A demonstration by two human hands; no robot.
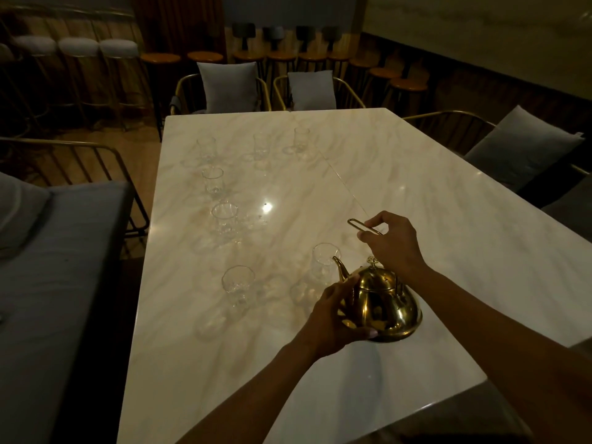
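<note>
Hold: left grip (pixel 333 312) curled round gold metal teapot (pixel 384 304), right grip (pixel 395 245) pinched on thin wire handle (pixel 360 225); curved spout (pixel 340 268) to be tipped slowly over clear glass tumbler (pixel 322 262).

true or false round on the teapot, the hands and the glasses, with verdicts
1. The right hand pinches the wire handle of the gold teapot. True.
2. The left hand lies flat on the table. False: its fingers curl round the teapot's side.
3. The lid is off. False: it sits on the pot.
4. The spout is right by the nearest glass. True.
</note>
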